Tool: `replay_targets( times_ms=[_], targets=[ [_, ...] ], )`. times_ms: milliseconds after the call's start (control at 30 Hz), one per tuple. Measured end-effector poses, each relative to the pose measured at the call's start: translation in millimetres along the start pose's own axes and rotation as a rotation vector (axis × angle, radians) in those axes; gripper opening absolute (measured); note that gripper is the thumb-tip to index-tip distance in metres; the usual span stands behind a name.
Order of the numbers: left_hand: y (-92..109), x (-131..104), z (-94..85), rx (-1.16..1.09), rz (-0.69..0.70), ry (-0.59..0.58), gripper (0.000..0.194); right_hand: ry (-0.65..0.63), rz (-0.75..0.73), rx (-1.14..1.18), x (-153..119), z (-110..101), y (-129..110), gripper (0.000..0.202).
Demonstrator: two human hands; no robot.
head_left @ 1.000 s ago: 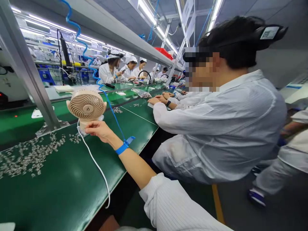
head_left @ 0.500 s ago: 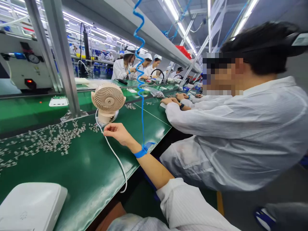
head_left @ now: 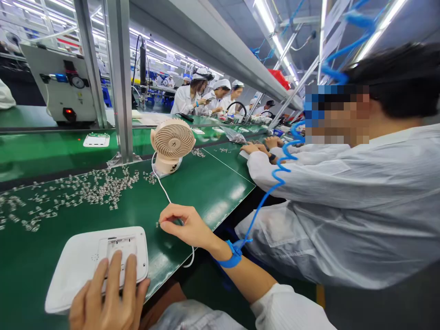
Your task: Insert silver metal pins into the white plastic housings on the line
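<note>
A white plastic housing [head_left: 79, 256] with a recessed compartment lies on the green table [head_left: 213, 183] at the lower left. My left hand [head_left: 112, 291] rests on it, fingers spread over the compartment. To the right of the housing, my right hand [head_left: 185, 224] is above the table with thumb and forefinger pinched; a tiny metal part [head_left: 157, 224] shows at the fingertips. A blue wrist strap [head_left: 232, 255] with a coiled cord is on my right wrist. Many small metal parts [head_left: 103, 188] are scattered beyond the housing.
A beige fan [head_left: 174, 140] stands behind my right hand, its white cable [head_left: 161, 183] running to the table's front edge. A metal post [head_left: 118, 82] rises at the left. A person in a white coat [head_left: 326, 183] sits close on the right. Another white housing [head_left: 96, 140] lies farther back.
My left hand has come into view on the white housing, which now shows its compartment. My right hand has moved from beside the fan toward me. The view has shifted left.
</note>
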State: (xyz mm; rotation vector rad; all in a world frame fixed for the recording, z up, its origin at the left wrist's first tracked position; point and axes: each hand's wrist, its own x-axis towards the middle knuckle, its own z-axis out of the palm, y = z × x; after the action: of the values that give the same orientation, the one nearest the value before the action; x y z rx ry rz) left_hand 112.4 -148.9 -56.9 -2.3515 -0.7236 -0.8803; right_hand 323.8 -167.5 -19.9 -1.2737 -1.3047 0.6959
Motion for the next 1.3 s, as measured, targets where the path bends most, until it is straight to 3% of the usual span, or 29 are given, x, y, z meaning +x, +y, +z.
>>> replay_targets(
  times_ms=[200, 300, 567, 867, 1200, 1300],
  targets=[
    [48.4, 0.2, -9.7, 0.080, -0.126, -0.044, 0.039, -0.091, -0.137, -0.142, -3.0, 18.3, -2.3, 0.009],
    [57.5, -1.0, -14.9, 0.072, -0.162, -0.111, 0.039, -0.114, -0.155, -0.185, -4.3, 23.9, -1.5, 0.010],
    [50.4, 4.7, -18.7, 0.059, -0.128, -0.112, 0.039, -0.175, -0.129, -0.241, -5.6, 28.1, 0.6, 0.011],
    [51.2, 6.8, -20.6, 0.221, -0.101, -0.172, 0.037, -0.244, -0.186, -0.336, -6.5, 32.7, -1.4, 0.013],
    [54.2, 6.1, -20.7, 0.078, -0.221, -0.204, 0.042, -0.141, -0.385, -0.598, -10.9, 42.6, 0.8, 0.017],
    [48.0, 4.7, -19.4, 0.145, -0.131, -0.193, 0.045, -0.132, -0.402, -0.639, -9.8, 43.6, 0.5, 0.018]
  ],
)
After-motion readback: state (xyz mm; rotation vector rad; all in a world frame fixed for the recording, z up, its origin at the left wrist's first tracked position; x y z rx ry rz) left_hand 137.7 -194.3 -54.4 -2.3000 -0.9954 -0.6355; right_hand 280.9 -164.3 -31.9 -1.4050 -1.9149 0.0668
